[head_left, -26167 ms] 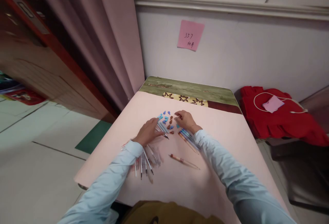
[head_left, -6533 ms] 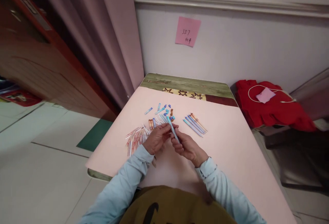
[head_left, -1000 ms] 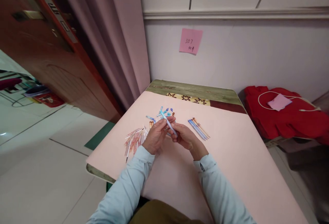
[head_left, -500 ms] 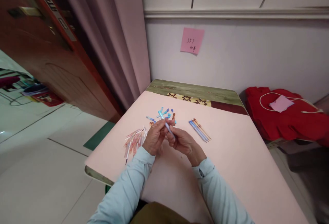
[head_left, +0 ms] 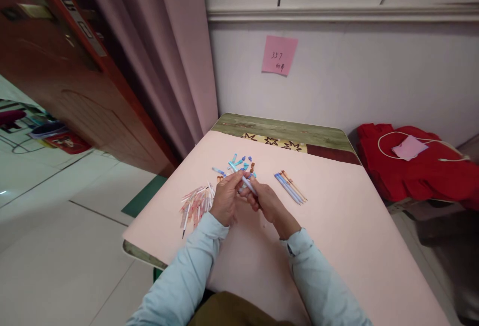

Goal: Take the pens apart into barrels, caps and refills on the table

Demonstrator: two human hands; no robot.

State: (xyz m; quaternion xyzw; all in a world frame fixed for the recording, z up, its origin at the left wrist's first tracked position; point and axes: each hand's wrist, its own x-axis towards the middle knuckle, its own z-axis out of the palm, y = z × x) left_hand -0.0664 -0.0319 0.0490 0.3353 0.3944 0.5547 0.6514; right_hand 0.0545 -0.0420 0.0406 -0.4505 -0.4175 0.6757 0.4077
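A pale blue pen [head_left: 249, 185] slants between my two hands over the table, its brighter blue end pointing up and to the left. My left hand [head_left: 225, 197] pinches it around the middle with thumb and fingers. Around its lower end close the fingers of my right hand [head_left: 268, 202]. Just beyond my hands lie small blue and brown pen parts [head_left: 246, 166], partly hidden by the fingers. Left of my left hand is a heap of thin white and pinkish pen pieces [head_left: 195, 203]. Several blue and tan pens [head_left: 291, 187] lie side by side to the right.
The table [head_left: 337, 246] has a pale pink top and a green wood-patterned far edge. A pink note [head_left: 279, 55] is stuck on the wall behind. Red cloth [head_left: 407, 176] with a white cable sits at the right. A brown door [head_left: 93, 111] and curtain [head_left: 168, 56] stand left.
My right hand has turned slightly and shifted its fingers along the pen's lower end, showing more of the barrel. Both hands still hold the pen; the view has tilted slightly.
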